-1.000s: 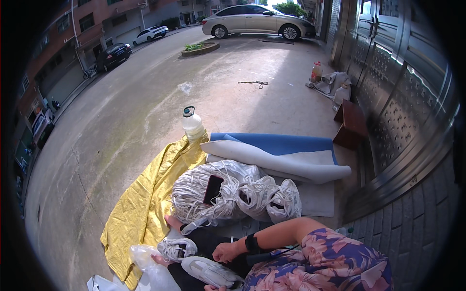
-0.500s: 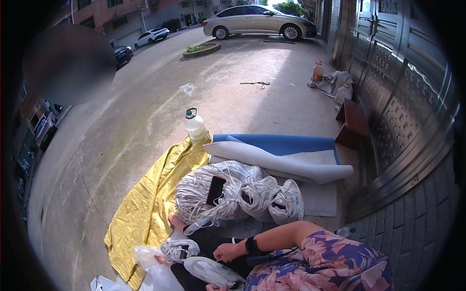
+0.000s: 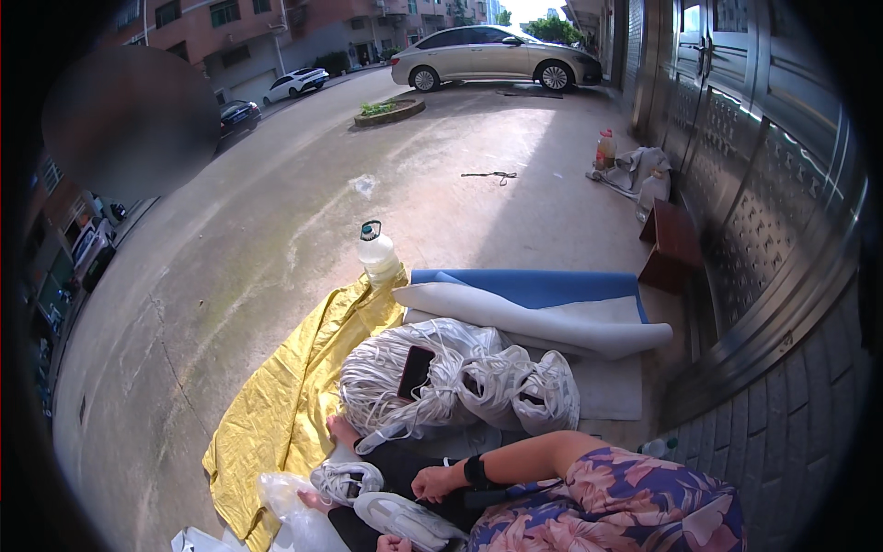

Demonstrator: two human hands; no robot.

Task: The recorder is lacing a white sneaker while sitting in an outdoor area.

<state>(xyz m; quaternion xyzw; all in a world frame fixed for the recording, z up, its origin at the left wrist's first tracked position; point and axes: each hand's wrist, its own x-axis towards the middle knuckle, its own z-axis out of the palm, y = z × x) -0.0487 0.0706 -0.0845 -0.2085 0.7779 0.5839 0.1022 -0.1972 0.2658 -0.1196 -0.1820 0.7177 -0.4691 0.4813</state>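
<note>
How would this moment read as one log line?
Right hand: curled beside white shoe | left hand: at shoe's edge, partly out of frame | phone: on white laces

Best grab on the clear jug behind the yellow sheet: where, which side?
Probably the dark loop handle, fingers coming from above: the jug stands upright with that loop uncovered on top, while the yellow sheet crowds its near lower side.

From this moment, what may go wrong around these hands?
The phone lies slanted on the bundle of white laces, so a bump might slide it off. Laces across the white shoe left of the right hand may tangle. The bottle stands at the far end of the yellow sheet; a tug there might tip it.
</note>
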